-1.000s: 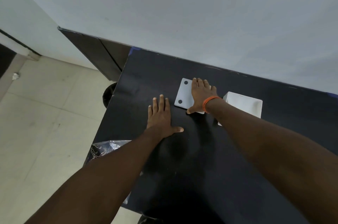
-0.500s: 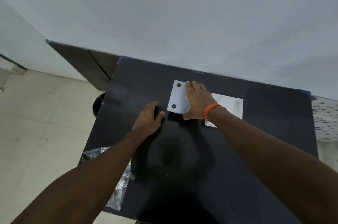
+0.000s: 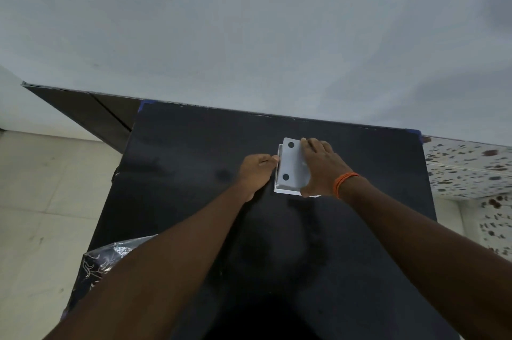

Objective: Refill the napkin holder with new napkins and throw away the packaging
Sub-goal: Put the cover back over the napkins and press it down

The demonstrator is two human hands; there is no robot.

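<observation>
A white napkin holder [image 3: 285,189] stands on the black table [image 3: 194,173], toward its far middle. A white lid plate [image 3: 292,163] with two black dots lies tilted over the holder's top. My right hand [image 3: 321,167], with an orange band at the wrist, grips the lid from the right. My left hand [image 3: 256,173] has its fingers curled, and the fingertips pinch the holder's left edge. The lid and my hands hide any napkins. Crumpled clear plastic packaging [image 3: 102,259] hangs at the table's near left edge, partly behind my left forearm.
A pale wall rises right behind the table. A dark cabinet [image 3: 91,109] stands at the far left, with tiled floor [image 3: 41,201] beside the table. A speckled counter [image 3: 468,170] adjoins the table's right edge.
The lid plate lay flat on the table left of the holder; my right hand has carried it rightward onto the holder. My left hand left the tabletop and came to the holder's left edge.
</observation>
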